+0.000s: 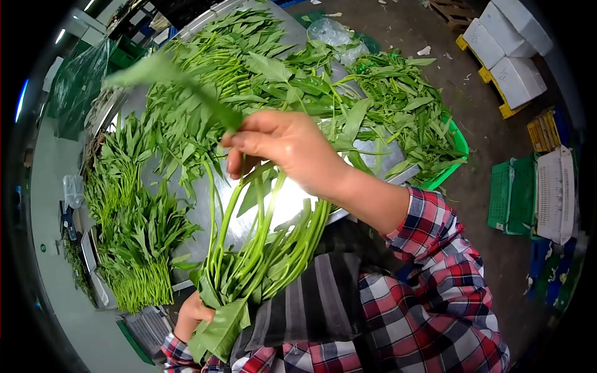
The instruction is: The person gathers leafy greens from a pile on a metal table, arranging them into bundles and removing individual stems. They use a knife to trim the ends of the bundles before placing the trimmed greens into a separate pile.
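Note:
My left hand point(194, 312), low in the view near my lap, is closed round a bunch of water spinach point(273, 248). Its long green stems point up and away, and a broad leaf hangs over the fingers. Above the bunch, my right hand point(289, 149) pinches a water spinach leaf point(186, 90) between thumb and fingertips; the leaf is smeared by motion. Some stems of the bunch reach up just below my right fingers. Behind the hands, a metal table point(155, 180) carries a large loose spread of water spinach point(217, 68).
Neat bundles of water spinach point(140, 248) line the table's left side. A bright green crate point(457, 146) with loose greens stands at the right edge. Farther right are white boxes point(516, 81) on a yellow pallet point(488, 74), a green basket point(513, 196) and a white basket point(555, 196).

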The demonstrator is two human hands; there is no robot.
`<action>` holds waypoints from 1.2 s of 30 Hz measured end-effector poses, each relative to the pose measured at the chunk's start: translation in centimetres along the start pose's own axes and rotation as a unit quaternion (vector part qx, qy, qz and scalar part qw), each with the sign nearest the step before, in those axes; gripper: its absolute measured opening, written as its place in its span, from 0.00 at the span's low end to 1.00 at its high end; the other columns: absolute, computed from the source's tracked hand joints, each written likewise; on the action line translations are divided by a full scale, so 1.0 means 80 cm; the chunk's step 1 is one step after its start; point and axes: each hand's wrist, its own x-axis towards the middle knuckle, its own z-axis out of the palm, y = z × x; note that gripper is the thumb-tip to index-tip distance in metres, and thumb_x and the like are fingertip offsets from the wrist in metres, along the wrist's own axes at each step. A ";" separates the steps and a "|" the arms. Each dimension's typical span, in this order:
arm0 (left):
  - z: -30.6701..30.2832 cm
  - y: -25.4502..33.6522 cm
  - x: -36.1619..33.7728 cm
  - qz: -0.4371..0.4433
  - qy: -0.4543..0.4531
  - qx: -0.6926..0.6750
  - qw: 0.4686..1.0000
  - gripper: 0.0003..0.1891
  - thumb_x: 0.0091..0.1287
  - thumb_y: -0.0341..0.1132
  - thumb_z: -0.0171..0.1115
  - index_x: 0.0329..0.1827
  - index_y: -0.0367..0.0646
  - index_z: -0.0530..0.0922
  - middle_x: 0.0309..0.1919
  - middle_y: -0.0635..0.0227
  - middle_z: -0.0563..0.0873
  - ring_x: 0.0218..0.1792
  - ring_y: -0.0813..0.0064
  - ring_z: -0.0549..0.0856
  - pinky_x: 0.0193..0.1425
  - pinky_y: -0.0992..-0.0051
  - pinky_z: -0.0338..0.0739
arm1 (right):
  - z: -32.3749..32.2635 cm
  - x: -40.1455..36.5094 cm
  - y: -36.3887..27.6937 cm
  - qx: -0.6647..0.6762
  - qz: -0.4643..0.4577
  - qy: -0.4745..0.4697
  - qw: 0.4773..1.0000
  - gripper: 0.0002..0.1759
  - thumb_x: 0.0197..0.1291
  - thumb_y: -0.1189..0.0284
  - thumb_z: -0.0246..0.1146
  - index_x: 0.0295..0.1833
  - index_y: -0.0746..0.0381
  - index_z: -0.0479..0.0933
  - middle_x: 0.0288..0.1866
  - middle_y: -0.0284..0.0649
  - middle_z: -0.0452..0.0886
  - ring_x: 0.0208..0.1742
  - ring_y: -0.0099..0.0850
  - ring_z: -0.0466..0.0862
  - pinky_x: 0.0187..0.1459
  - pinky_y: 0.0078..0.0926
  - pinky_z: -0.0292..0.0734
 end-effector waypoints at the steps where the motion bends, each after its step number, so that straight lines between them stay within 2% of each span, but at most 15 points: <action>1: 0.011 -0.004 -0.005 0.014 0.027 -0.064 0.997 0.41 0.45 0.34 0.71 0.63 0.30 0.64 0.57 0.58 0.74 0.55 0.69 0.75 0.60 0.72 0.68 | -0.001 -0.002 0.003 0.034 0.009 0.018 0.999 0.07 0.64 0.75 0.53 0.38 0.66 0.75 0.30 0.42 0.81 0.33 0.30 0.83 0.41 0.28 0.80; 4: 0.046 -0.006 -0.006 0.059 0.089 -0.192 0.976 0.37 0.49 0.33 0.68 0.64 0.30 0.64 0.59 0.56 0.73 0.58 0.68 0.74 0.61 0.72 0.67 | -0.024 0.007 0.034 0.114 -0.037 0.077 0.990 0.08 0.64 0.72 0.53 0.41 0.64 0.74 0.32 0.41 0.81 0.37 0.29 0.82 0.46 0.30 0.77; 7: 0.056 -0.019 -0.004 0.078 0.119 -0.229 0.963 0.36 0.50 0.32 0.67 0.64 0.30 0.64 0.60 0.56 0.72 0.59 0.68 0.73 0.62 0.72 0.66 | -0.120 0.036 0.005 0.131 -0.111 0.185 0.968 0.20 0.66 0.63 0.52 0.52 0.69 0.70 0.46 0.47 0.78 0.43 0.34 0.80 0.50 0.32 0.75; 10: 0.058 -0.028 -0.011 0.087 0.135 -0.245 0.956 0.36 0.51 0.31 0.66 0.64 0.31 0.63 0.60 0.56 0.71 0.59 0.68 0.73 0.63 0.72 0.66 | -0.175 0.024 0.032 -0.253 0.111 0.188 0.943 0.32 0.64 0.53 0.53 0.61 0.70 0.66 0.57 0.48 0.73 0.46 0.32 0.79 0.51 0.30 0.74; 13: 0.060 -0.037 -0.019 0.085 0.146 -0.253 0.953 0.35 0.52 0.31 0.65 0.64 0.31 0.63 0.61 0.55 0.71 0.60 0.69 0.72 0.63 0.72 0.65 | -0.144 -0.008 0.088 -0.377 0.221 -0.051 0.898 0.32 0.62 0.54 0.57 0.65 0.62 0.64 0.53 0.43 0.76 0.46 0.27 0.76 0.50 0.26 0.73; 15: 0.060 -0.040 -0.022 0.080 0.145 -0.255 0.953 0.34 0.52 0.30 0.64 0.64 0.31 0.63 0.61 0.55 0.70 0.60 0.69 0.72 0.64 0.73 0.65 | -0.108 -0.027 0.114 -0.297 0.250 -0.112 0.915 0.31 0.61 0.55 0.59 0.65 0.60 0.64 0.51 0.41 0.77 0.45 0.25 0.76 0.49 0.24 0.72; 17: 0.060 -0.039 -0.024 0.078 0.142 -0.257 0.953 0.34 0.53 0.30 0.64 0.64 0.31 0.63 0.62 0.55 0.70 0.61 0.69 0.72 0.64 0.73 0.64 | -0.071 -0.035 0.137 -0.259 0.215 -0.141 0.931 0.33 0.58 0.51 0.59 0.63 0.62 0.66 0.51 0.44 0.78 0.47 0.30 0.78 0.50 0.26 0.73; 22: 0.054 -0.031 -0.021 0.075 0.105 -0.257 0.958 0.33 0.54 0.28 0.62 0.65 0.31 0.63 0.63 0.55 0.69 0.62 0.69 0.71 0.65 0.73 0.63 | -0.036 -0.040 0.135 -0.162 0.269 -0.168 0.934 0.14 0.59 0.65 0.62 0.42 0.65 0.77 0.25 0.34 0.78 0.24 0.21 0.77 0.32 0.19 0.74; 23: 0.048 -0.030 -0.020 0.072 0.088 -0.258 0.959 0.33 0.54 0.28 0.62 0.65 0.31 0.63 0.63 0.55 0.69 0.62 0.69 0.70 0.65 0.73 0.63 | -0.043 -0.036 0.123 -0.177 0.261 -0.159 0.935 0.14 0.60 0.65 0.61 0.44 0.65 0.76 0.29 0.35 0.78 0.28 0.22 0.77 0.35 0.20 0.73; 27: 0.028 -0.021 -0.012 0.061 0.000 -0.252 0.966 0.32 0.56 0.27 0.60 0.65 0.32 0.63 0.63 0.55 0.68 0.63 0.69 0.70 0.66 0.73 0.63 | -0.062 0.012 0.036 -0.355 0.022 -0.069 0.932 0.15 0.62 0.68 0.56 0.50 0.64 0.74 0.42 0.40 0.78 0.45 0.29 0.77 0.49 0.27 0.70; 29: 0.017 -0.009 -0.008 0.049 -0.058 -0.239 0.968 0.31 0.56 0.27 0.60 0.65 0.32 0.63 0.64 0.55 0.67 0.63 0.70 0.69 0.67 0.74 0.62 | -0.027 0.027 0.011 -0.390 -0.136 -0.117 0.903 0.16 0.64 0.69 0.53 0.54 0.64 0.73 0.49 0.42 0.78 0.53 0.32 0.77 0.56 0.30 0.69; 32: 0.003 0.014 -0.005 0.025 -0.143 -0.222 0.964 0.31 0.57 0.26 0.59 0.65 0.32 0.63 0.64 0.55 0.67 0.63 0.70 0.69 0.67 0.74 0.62 | 0.059 0.049 0.040 -0.443 -0.247 -0.301 0.808 0.16 0.65 0.63 0.51 0.50 0.62 0.74 0.43 0.44 0.79 0.47 0.41 0.78 0.44 0.37 0.73; 33: -0.001 0.021 -0.005 0.011 -0.173 -0.223 0.959 0.30 0.57 0.26 0.58 0.65 0.32 0.63 0.65 0.54 0.67 0.64 0.70 0.69 0.67 0.74 0.62 | 0.077 0.050 0.064 -0.446 -0.240 -0.359 0.784 0.16 0.65 0.62 0.50 0.48 0.61 0.75 0.41 0.45 0.80 0.45 0.44 0.78 0.40 0.39 0.74; 34: -0.005 0.030 -0.005 -0.006 -0.201 -0.221 0.954 0.30 0.57 0.25 0.58 0.65 0.32 0.63 0.65 0.54 0.66 0.64 0.70 0.68 0.68 0.74 0.61 | 0.083 0.049 0.077 -0.483 -0.012 -0.440 0.757 0.19 0.66 0.58 0.46 0.49 0.59 0.75 0.38 0.47 0.79 0.45 0.47 0.77 0.40 0.41 0.74; 36: -0.015 0.036 -0.007 -0.039 -0.243 -0.237 0.940 0.30 0.58 0.25 0.57 0.66 0.32 0.63 0.65 0.54 0.66 0.64 0.70 0.68 0.68 0.74 0.61 | 0.058 0.045 0.144 -0.433 0.143 -0.558 0.693 0.25 0.65 0.52 0.44 0.52 0.60 0.74 0.43 0.50 0.78 0.49 0.47 0.76 0.49 0.40 0.70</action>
